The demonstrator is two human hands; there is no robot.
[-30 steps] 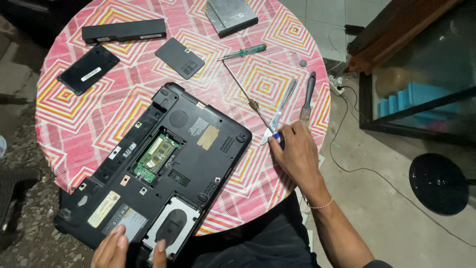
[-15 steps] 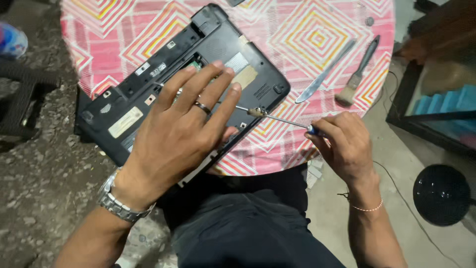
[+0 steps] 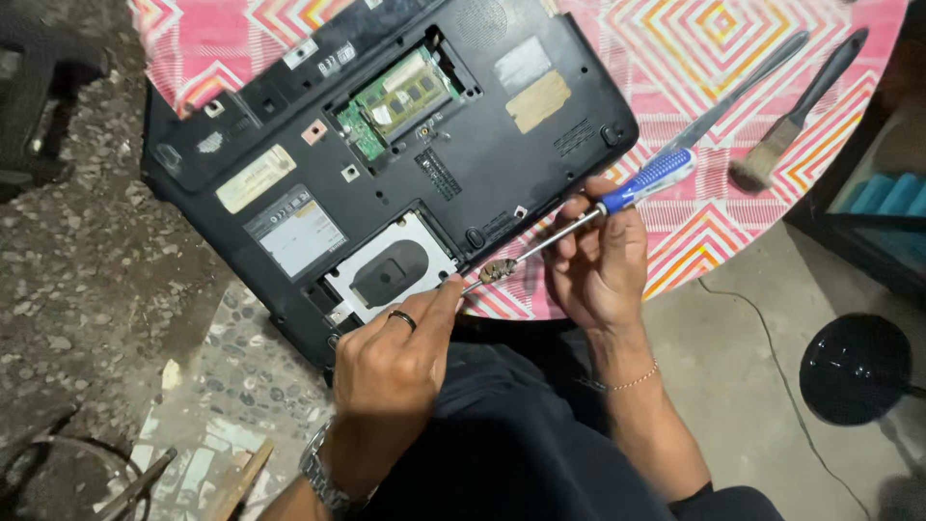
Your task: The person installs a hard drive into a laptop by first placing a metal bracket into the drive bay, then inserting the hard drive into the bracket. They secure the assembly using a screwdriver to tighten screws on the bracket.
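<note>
Black laptop [image 3: 386,164] lies upside down on the round table with the pink and orange patterned cloth [image 3: 714,58], its near corner hanging over the table edge toward my lap.

Judging progress from how it lies: the memory bay is already uncovered, green memory board [image 3: 394,101] bare in its recess. The drive bay near the front edge is uncovered too, and the silver hard drive [image 3: 391,273] sits in it, not lifted. The main bottom shell is on the machine. So I judge the covers done, the drive and the rest of the shell left.

Right hand [image 3: 598,260] is closed around the blue-handled screwdriver [image 3: 579,224], fingers wrapped on the shaft just below the handle. The shaft slants down-left, with its tip at the near right corner of the drive bay. A small brownish blob sits on the shaft near the tip; I cannot tell what it is.

Left hand [image 3: 395,362] rests on the laptop's near edge, fingers loosely curled, holding nothing, index fingertip touching the tip of the screwdriver. Ring on one finger, watch at the wrist.

Far right on the cloth: a paintbrush [image 3: 791,125] with a dark handle, and beside it a long grey flat tool [image 3: 743,87], both well apart from the hands. On the floor right, a round black base [image 3: 854,371].
</note>
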